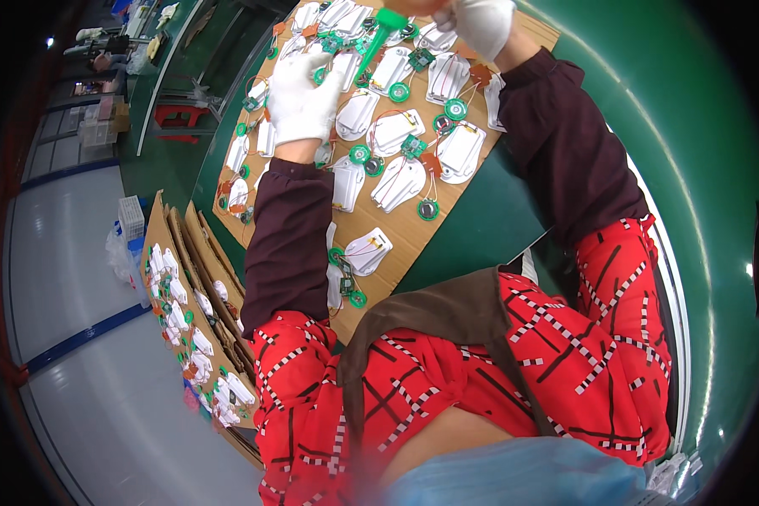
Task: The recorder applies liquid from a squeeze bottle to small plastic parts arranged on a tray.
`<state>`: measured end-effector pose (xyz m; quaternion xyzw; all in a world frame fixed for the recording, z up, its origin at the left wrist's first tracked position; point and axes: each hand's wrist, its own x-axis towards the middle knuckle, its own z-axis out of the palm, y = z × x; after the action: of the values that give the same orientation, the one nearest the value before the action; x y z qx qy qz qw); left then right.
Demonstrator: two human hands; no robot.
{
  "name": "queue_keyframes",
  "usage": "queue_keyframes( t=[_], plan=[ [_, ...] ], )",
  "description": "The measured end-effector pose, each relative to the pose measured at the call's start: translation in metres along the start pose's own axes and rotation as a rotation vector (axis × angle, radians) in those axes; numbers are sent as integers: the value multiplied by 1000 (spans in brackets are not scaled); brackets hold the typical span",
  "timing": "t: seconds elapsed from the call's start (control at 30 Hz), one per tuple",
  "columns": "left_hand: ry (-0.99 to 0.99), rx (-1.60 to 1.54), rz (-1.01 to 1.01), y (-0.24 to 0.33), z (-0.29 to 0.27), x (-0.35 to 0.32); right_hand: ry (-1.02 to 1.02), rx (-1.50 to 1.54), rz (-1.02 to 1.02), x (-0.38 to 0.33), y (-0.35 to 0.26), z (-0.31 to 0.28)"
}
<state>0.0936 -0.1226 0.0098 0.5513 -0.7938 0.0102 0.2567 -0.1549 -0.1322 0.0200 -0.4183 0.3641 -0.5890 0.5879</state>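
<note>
Near: lap close by cardboard (405, 229); knee bump could shift white cases (461, 150) lying across it. Left sleeve (288, 228) crosses cardboard; dragging could snag thin wires (371, 246), tear joints. Far: left hand (304, 97), thumb and fingers parted, amid cases; green nozzle (382, 40) slants just right, slip could jab wrong part. Farthest: right hand (483, 25), cut off, grip cannot tell.

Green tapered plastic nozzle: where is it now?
Head view, top centre: the nozzle shows between the white-gloved left hand and right hand.
</note>
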Motion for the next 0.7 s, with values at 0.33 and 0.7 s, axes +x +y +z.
queue_keyframes(
  t=[0.33,0.7],
  plan=[
    [128,-299,-96,38,-39,-26,-524,985,-61,19,-2,-25],
    [-249,-233,183,116,-9,-61,-570,1016,-60,25,-3,-32]
  ],
)
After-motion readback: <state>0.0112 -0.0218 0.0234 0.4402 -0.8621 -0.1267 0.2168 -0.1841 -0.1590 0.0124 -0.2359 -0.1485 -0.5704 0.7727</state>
